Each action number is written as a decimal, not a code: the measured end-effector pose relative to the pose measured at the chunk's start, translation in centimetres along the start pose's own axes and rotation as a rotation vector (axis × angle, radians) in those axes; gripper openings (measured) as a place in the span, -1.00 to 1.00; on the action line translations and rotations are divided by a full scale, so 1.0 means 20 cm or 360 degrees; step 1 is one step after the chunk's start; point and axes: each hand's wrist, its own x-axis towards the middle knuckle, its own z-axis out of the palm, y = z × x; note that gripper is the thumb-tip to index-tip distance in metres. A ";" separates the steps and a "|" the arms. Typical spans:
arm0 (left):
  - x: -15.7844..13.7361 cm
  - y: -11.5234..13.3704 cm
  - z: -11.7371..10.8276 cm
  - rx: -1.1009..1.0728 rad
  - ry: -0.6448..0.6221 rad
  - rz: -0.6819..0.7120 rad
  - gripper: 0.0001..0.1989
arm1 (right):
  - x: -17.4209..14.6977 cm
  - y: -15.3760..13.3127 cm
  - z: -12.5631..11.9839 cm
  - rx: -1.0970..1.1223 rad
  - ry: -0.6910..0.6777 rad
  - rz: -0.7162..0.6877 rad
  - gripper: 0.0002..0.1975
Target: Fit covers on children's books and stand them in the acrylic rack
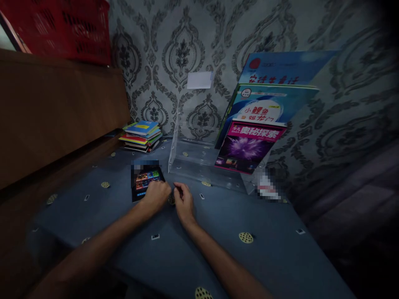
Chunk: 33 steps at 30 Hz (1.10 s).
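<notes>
My left hand (pixel 158 193) is closed, its knuckles up, over the lower right edge of a dark booklet (pixel 141 193) with small colourful pictures. What its fingers hold, if anything, is hidden. Just to the right, my right hand (pixel 184 203) is curled with its fingertips turned toward the left hand; I cannot make out anything in it. A narrow gap separates the two hands. Behind them stands a clear acrylic book rack (pixel 199 168). At its right end lean a purple-and-black magazine (pixel 247 147), a light-blue book (pixel 268 101) and a taller blue book (pixel 280 66).
A patterned blue cloth (pixel 218 257) covers the table. At the back left lies a stack of books (pixel 141 135). A wooden cabinet (pixel 62 108) bears a red plastic basket (pixel 68 31). A blurred white-and-red item (pixel 267 187) lies right of the rack. The papered wall (pixel 149 62) closes the back.
</notes>
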 end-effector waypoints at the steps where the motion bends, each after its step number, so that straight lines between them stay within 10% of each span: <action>1: 0.00 -0.01 -0.01 -0.0003 -0.0002 -0.0018 -0.75 | 0.00 0.00 0.00 -0.0004 0.0014 0.0006 -0.72; 14: 0.19 -0.62 0.11 -0.0044 0.0053 -0.0645 -0.55 | 0.00 -0.02 -0.01 -0.0081 -0.0100 -0.0013 -0.80; 26: 0.09 -0.61 0.07 -0.0290 -0.0079 -0.0453 -0.57 | 0.04 0.01 -0.19 -0.0256 -0.0140 -0.0034 -0.78; 33: 0.07 -0.40 0.08 -0.0760 -0.0373 -0.0083 -0.59 | 0.03 0.03 -0.44 -0.0534 -0.0191 -0.0143 -0.78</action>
